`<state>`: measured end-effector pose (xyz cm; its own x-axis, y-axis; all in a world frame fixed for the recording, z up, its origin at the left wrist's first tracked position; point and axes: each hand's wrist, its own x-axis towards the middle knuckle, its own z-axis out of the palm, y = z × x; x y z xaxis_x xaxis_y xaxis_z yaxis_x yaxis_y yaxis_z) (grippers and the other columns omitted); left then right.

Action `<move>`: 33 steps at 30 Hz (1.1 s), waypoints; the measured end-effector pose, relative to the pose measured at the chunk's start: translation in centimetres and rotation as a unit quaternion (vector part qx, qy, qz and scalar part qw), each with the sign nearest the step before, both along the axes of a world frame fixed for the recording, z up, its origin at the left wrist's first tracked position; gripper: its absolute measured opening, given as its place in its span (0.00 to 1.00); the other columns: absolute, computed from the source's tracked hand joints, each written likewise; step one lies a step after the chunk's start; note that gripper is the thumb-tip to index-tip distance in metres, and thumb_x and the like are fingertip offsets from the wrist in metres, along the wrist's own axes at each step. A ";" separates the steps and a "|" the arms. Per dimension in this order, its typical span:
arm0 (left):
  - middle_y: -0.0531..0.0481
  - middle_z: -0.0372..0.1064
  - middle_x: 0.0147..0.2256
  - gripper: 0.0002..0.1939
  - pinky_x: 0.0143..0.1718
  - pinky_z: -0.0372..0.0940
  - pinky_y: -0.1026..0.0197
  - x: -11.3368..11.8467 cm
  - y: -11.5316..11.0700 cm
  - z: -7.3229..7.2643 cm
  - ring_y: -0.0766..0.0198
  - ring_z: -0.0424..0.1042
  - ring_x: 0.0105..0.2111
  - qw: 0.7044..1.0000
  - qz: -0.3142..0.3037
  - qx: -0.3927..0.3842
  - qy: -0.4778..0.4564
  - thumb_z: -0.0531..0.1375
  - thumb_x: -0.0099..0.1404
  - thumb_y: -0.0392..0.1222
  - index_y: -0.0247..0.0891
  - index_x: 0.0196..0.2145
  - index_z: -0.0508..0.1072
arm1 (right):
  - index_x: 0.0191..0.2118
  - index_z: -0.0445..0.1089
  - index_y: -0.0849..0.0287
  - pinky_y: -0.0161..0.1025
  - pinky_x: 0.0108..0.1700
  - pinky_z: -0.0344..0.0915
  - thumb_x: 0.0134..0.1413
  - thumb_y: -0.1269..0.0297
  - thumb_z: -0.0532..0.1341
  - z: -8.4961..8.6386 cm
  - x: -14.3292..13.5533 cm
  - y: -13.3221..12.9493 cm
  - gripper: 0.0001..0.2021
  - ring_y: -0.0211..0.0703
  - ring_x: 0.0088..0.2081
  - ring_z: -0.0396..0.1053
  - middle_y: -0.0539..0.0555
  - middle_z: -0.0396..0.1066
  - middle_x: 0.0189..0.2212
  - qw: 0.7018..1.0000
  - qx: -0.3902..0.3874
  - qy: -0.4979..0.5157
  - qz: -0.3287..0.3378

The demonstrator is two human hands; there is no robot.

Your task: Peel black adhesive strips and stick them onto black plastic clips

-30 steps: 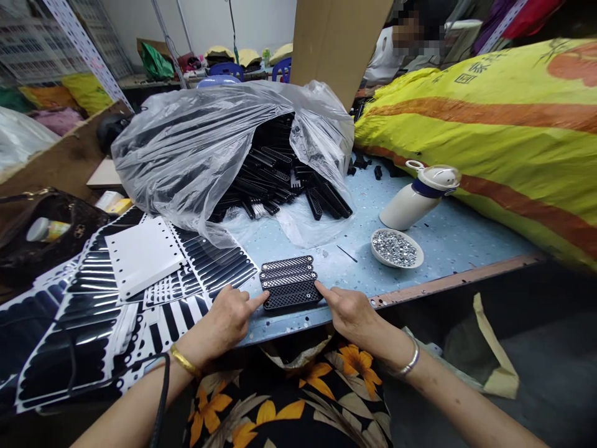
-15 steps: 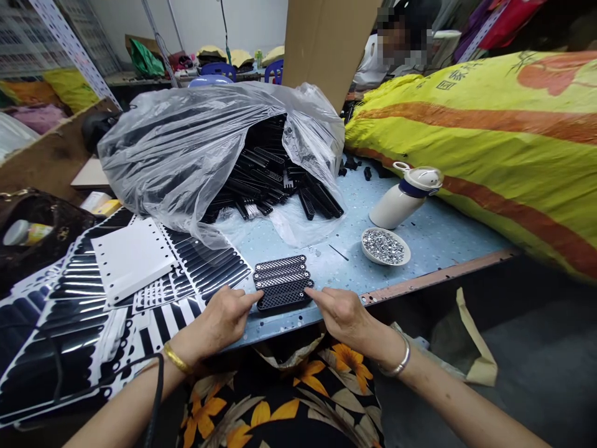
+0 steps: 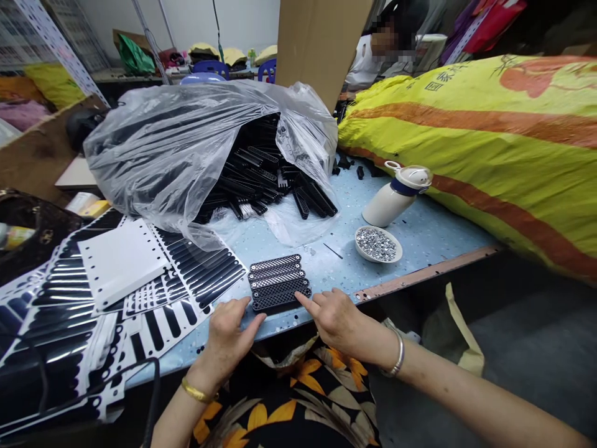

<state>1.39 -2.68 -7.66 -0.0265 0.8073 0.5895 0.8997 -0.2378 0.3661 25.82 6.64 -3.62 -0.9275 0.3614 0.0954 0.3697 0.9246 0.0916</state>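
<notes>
Your right hand (image 3: 338, 320) points its index finger onto the black textured strips (image 3: 278, 283). Your left hand (image 3: 229, 333) opens beside them, thumb spread.

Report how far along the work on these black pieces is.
Done: a small row of black pieces lies side by side, silver bits showing at several ends.
In hand: the right hand has a fingertip on the row; the left hand is beside it.
Apparently left: many loose black pieces under the plastic bag, and a bowlful of silver bits.
</notes>
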 end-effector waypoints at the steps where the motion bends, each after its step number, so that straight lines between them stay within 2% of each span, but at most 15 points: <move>1: 0.51 0.68 0.22 0.14 0.26 0.61 0.61 0.1 0.1 -0.3 0.62 0.68 0.21 1.000 0.003 0.001 0.000 0.55 0.71 0.47 0.34 0.38 0.73 | 0.61 0.63 0.77 0.42 0.30 0.55 0.47 0.81 0.52 0.3 0.0 0.0 0.31 0.46 0.27 0.62 0.57 0.68 0.27 1.000 0.011 -0.017 0.003; 6: 0.52 0.67 0.21 0.14 0.26 0.61 0.61 0.3 0.4 -0.9 0.63 0.67 0.21 1.000 0.000 0.007 -0.003 0.53 0.73 0.45 0.34 0.35 0.74 | 0.59 0.66 0.75 0.43 0.32 0.54 0.46 0.80 0.54 1.2 0.7 0.1 0.31 0.47 0.28 0.64 0.59 0.69 0.27 0.997 0.038 -0.064 -0.005; 14: 0.53 0.68 0.20 0.12 0.26 0.61 0.63 0.3 0.4 -0.9 0.64 0.66 0.21 1.000 -0.005 0.002 -0.018 0.54 0.72 0.44 0.35 0.35 0.74 | 0.60 0.64 0.77 0.43 0.31 0.54 0.43 0.81 0.54 1.2 1.2 0.1 0.33 0.47 0.26 0.66 0.58 0.70 0.26 0.996 0.039 -0.073 -0.020; 23: 0.53 0.67 0.20 0.11 0.26 0.61 0.62 0.2 0.4 -0.9 0.64 0.67 0.21 1.000 -0.009 -0.008 -0.021 0.55 0.71 0.43 0.36 0.36 0.74 | 0.57 0.66 0.79 0.43 0.30 0.57 0.47 0.83 0.54 2.2 0.8 0.9 0.28 0.49 0.25 0.66 0.60 0.70 0.26 0.988 0.072 -0.128 0.041; 25: 0.53 0.67 0.20 0.11 0.27 0.61 0.62 0.2 0.4 -0.9 0.64 0.67 0.21 1.000 -0.009 -0.008 -0.016 0.55 0.72 0.43 0.36 0.36 0.74 | 0.57 0.66 0.79 0.42 0.29 0.57 0.47 0.83 0.54 2.5 0.6 1.6 0.28 0.49 0.25 0.67 0.61 0.72 0.27 0.988 0.040 -0.139 0.056; 28: 0.54 0.67 0.20 0.12 0.26 0.61 0.62 0.2 0.4 -0.7 0.64 0.67 0.21 1.000 -0.006 -0.009 -0.012 0.54 0.72 0.43 0.36 0.35 0.74 | 0.58 0.66 0.75 0.39 0.27 0.56 0.49 0.83 0.54 2.7 0.6 2.5 0.27 0.45 0.24 0.68 0.59 0.74 0.27 0.990 -0.069 -0.117 0.043; 31: 0.53 0.67 0.20 0.12 0.26 0.61 0.62 0.2 0.4 -0.7 0.64 0.67 0.21 1.000 -0.003 -0.004 -0.013 0.54 0.72 0.44 0.36 0.35 0.73 | 0.58 0.67 0.67 0.36 0.28 0.59 0.58 0.79 0.52 2.3 1.6 3.2 0.23 0.42 0.26 0.70 0.56 0.76 0.28 0.985 -0.171 -0.015 0.004; 33: 0.53 0.67 0.21 0.11 0.26 0.61 0.62 0.2 0.3 -0.8 0.64 0.67 0.21 1.000 -0.007 0.001 -0.016 0.54 0.72 0.44 0.36 0.36 0.73 | 0.54 0.71 0.64 0.36 0.31 0.63 0.62 0.74 0.52 1.7 3.0 4.2 0.18 0.42 0.29 0.72 0.56 0.77 0.30 0.981 -0.175 0.067 -0.055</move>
<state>1.62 -2.36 -8.46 -0.0345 0.8068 0.5898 0.8838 -0.2509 0.3949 28.82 10.83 -1.95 -0.8687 0.4909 0.0666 0.4557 0.8445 -0.2812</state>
